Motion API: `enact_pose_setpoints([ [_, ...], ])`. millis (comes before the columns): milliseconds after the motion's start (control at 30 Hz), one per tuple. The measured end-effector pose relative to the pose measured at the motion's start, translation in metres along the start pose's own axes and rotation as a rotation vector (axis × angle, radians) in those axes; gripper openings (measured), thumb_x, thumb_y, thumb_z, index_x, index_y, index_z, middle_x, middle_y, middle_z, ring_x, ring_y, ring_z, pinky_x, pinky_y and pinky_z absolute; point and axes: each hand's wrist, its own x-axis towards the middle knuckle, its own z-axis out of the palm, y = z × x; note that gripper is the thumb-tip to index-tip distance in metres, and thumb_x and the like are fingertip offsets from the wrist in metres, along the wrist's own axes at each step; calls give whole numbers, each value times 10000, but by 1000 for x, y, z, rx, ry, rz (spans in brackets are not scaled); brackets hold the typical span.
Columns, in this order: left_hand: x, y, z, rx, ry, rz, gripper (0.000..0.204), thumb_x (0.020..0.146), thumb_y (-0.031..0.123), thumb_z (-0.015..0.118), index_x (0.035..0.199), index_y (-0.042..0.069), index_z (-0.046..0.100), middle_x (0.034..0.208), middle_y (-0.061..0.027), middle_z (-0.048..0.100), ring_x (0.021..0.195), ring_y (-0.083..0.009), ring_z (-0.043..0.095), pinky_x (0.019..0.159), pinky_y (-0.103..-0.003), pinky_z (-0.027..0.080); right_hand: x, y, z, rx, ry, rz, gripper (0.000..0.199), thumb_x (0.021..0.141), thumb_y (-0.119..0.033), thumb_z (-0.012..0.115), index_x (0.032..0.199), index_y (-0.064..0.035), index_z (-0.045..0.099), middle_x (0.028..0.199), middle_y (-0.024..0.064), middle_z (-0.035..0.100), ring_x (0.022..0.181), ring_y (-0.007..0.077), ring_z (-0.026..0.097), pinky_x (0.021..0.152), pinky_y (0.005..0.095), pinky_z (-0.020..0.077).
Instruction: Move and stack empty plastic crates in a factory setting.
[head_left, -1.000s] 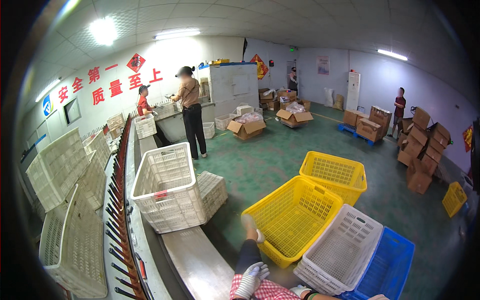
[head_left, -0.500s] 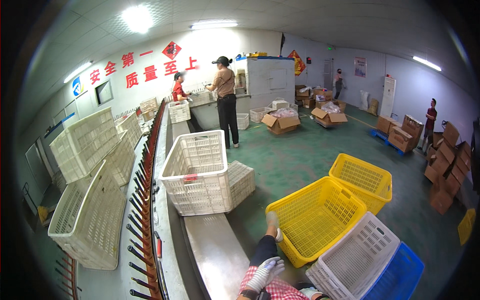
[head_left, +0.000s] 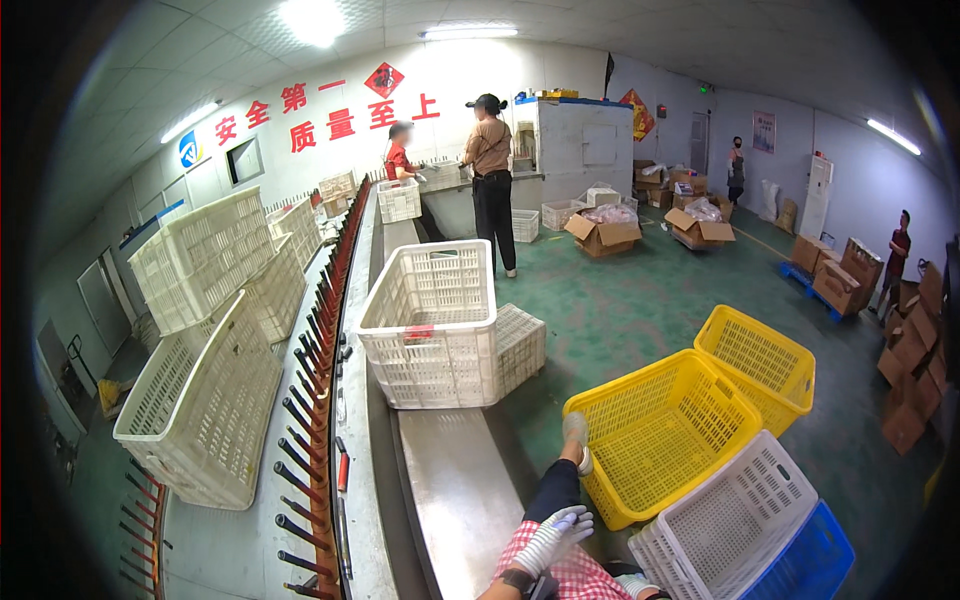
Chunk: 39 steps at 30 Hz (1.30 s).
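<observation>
My left hand point(head_left: 556, 536), in a white glove, lies over my lap at the red checked cloth. Its fingers are stretched out and nothing shows in them. My right hand point(head_left: 636, 582), also gloved, is only partly visible at the lower edge, beside the stacked white crates point(head_left: 735, 500); its fingers cannot be made out. In front of my leg and shoe sits a yellow crate point(head_left: 655, 440), with a second yellow crate point(head_left: 765, 365) behind it. A blue crate point(head_left: 815, 560) lies at the near right, by the white stack.
Left of me runs a line with a row of dark upright rods point(head_left: 300, 445) and a metal ledge point(head_left: 455, 490). A white crate point(head_left: 430, 345) stands on the ledge; more white crates point(head_left: 205, 400) are stacked further left. Two people work at the far counter; cardboard boxes point(head_left: 605, 235) stand beyond.
The whole view has swung slightly left, so the crates and people appear further right. My hands keep nearly the same pose over my lap.
</observation>
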Motion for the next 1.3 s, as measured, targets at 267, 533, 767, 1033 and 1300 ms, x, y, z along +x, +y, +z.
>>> enact_pose_setpoints([
  [267,6,0,-10,-55,23,-3,465,865,229,569,1211,-43,417,1130,-182,517,1017,-287,545,951,-414,417,9,3,-2,25,9,110,516,836,-462,394,1145,-81,552,1200,239,496,1132,387,453,929,418,383],
  [533,12,-3,-9,-39,26,-22,452,863,236,573,1200,-29,432,1125,-171,530,1017,-279,549,934,-421,430,88,81,66,114,-172,279,707,768,-612,366,1351,-215,338,1445,154,204,1323,355,200,1066,458,177],
  [767,22,18,2,14,75,-28,382,866,218,571,1172,14,466,1058,-136,562,957,-255,566,903,-420,445,-21,-60,-62,70,-89,131,413,856,-358,391,1169,-138,548,1256,139,496,1183,353,427,971,408,342],
  [1033,89,82,-61,343,409,83,364,894,229,525,1195,40,445,1019,-139,569,909,-221,568,809,-399,488,68,24,-21,212,-178,382,757,796,-560,487,1391,-176,220,1415,224,201,1289,403,247,1030,502,255],
  [1300,136,77,-76,474,669,-142,297,895,172,517,1159,40,486,963,-84,588,837,-208,572,721,-349,487,117,16,-85,223,-443,418,827,797,-539,501,1418,-141,126,1418,273,145,1271,438,261,1030,475,260],
])
